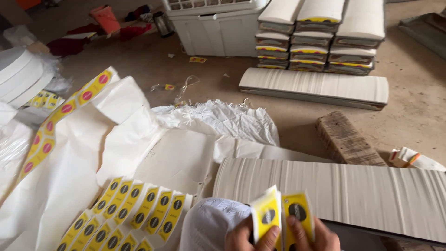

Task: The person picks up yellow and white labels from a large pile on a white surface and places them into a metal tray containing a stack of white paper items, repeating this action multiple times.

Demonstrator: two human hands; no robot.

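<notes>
Both hands sit at the bottom edge of the view, close together. The left hand (246, 238) is curled shut, thumb on top, pinching a yellow label card (267, 213) with a dark oval on it. The right hand (310, 237) is likewise closed, thumb pressed to the face of a second yellow label card (298, 211) that stands upright just beside the first — the two cards nearly touch. Only the upper parts of the hands show; the rest is cut off by the frame.

Just left of the hands is a white cloth-covered knee (206, 223). Beyond it, on the floor at the lower left, rows of the same yellow labels (139, 209) lie overlapped like tiles on crumpled white paper sheeting (125, 139). A long strip of yellow stickers with red dots (55, 116) trails across the paper toward the left edge.

Directly behind the hands lies a long stack of white ribbed sheets (353, 190), reaching to the right edge. Farther out, a brown wooden block (346, 139) rests on the concrete floor (418, 102), then another long white bundle (316, 87), and behind it piles of stacked white bundles with yellow bands (320, 37) — beside a white plastic crate (216, 25) at the top.
</notes>
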